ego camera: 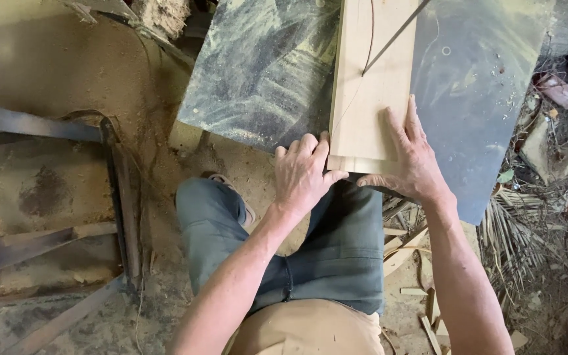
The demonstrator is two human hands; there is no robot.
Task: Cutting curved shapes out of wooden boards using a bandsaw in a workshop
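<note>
The left hand (302, 172) grips the near corner of a pale wooden board (368, 85) on the dusty bench (264, 72); the right hand (410, 158) presses flat, fingers spread, on it.

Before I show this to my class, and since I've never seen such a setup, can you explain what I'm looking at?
This is one picture from a camera worn on a person's head, looking down at their own arms and legs. Both bare hands press on a pale wooden board that lies flat on a dusty dark metal table. The left hand grips the board's near left corner; the right hand lies flat on its near right part. A thin dark blade meets the board along a curved pencil line. Sawdust and wood scraps cover the floor.
</note>
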